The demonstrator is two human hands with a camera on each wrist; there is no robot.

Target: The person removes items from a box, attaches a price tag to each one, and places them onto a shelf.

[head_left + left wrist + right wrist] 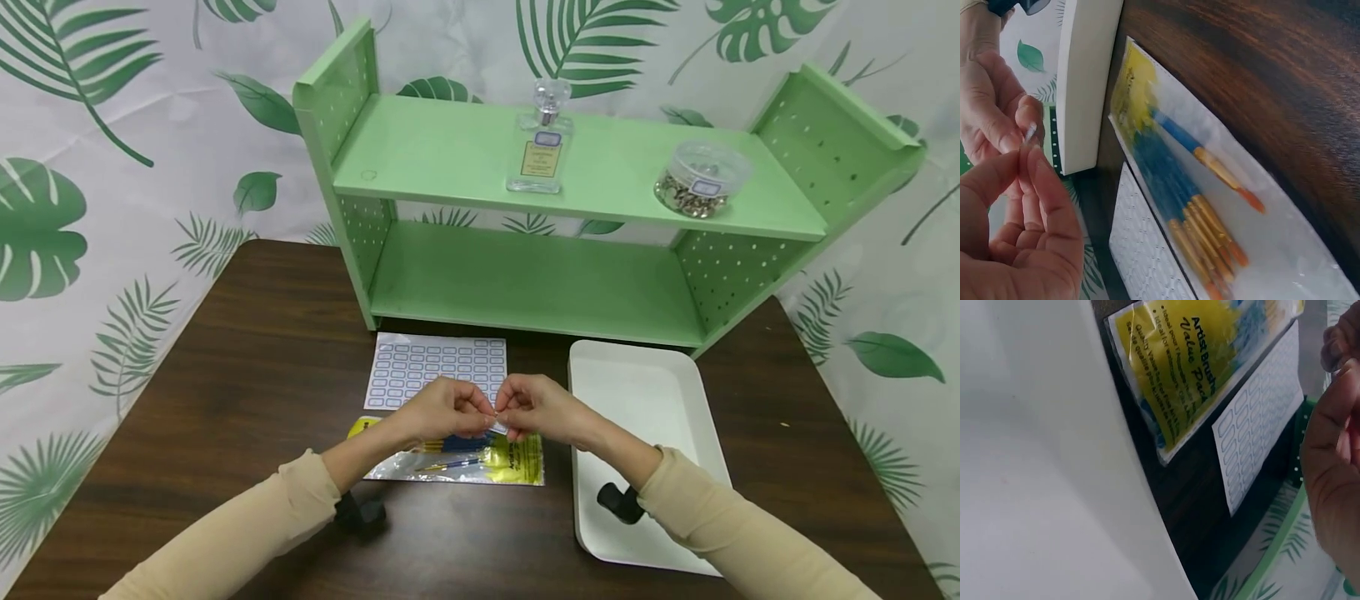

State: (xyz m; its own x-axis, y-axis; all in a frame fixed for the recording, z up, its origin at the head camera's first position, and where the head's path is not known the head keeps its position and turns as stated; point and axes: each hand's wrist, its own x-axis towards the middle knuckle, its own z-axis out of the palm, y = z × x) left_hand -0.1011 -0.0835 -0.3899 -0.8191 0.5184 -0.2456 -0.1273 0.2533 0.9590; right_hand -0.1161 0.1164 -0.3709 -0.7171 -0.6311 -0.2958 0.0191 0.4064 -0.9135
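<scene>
My left hand (447,408) and right hand (546,408) meet fingertip to fingertip above the near edge of a label sheet. Between them, thumbs and forefingers pinch a tiny whitish sticker (1030,132), mostly hidden by the fingers. Beneath the hands lies the white sheet of small blue-framed labels (420,367), with several blank spots in its upper right part. Nearer to me is a clear and yellow pack of artist brushes (517,458), with blue handles and gold ferrules. In the right wrist view, the right hand (1335,469) shows only partly at the edge.
A white tray (637,375) lies to the right, under my right forearm. Behind stands a green two-tier shelf (450,150). Its upper board bears a labelled glass perfume bottle (542,158) and a labelled clear round jar (699,185) of small metallic bits.
</scene>
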